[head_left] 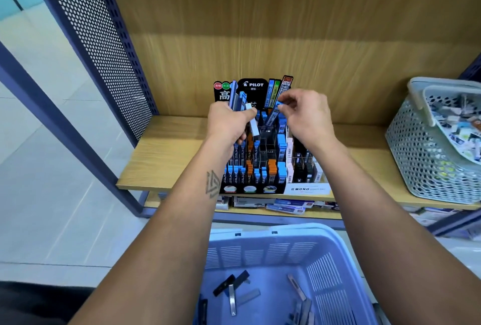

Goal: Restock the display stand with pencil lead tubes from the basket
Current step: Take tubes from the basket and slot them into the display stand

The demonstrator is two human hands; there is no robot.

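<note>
The left hand [229, 124] gripped a bundle of tubes [240, 102] above the display stand [260, 166]; the right hand [307, 116] pinched one blue-capped tube [273, 113]. The blue basket [263, 244] sat below.

Black tiered PILOT display stand [256, 84], frame centre, on wooden shelf: slots hold upright blue- and orange-capped lead tubes [281, 172], middle slots partly empty. Blue slatted plastic basket [273, 249], bottom centre: a few dark and grey tubes [232, 298] lying flat, scattered on its floor.
</note>
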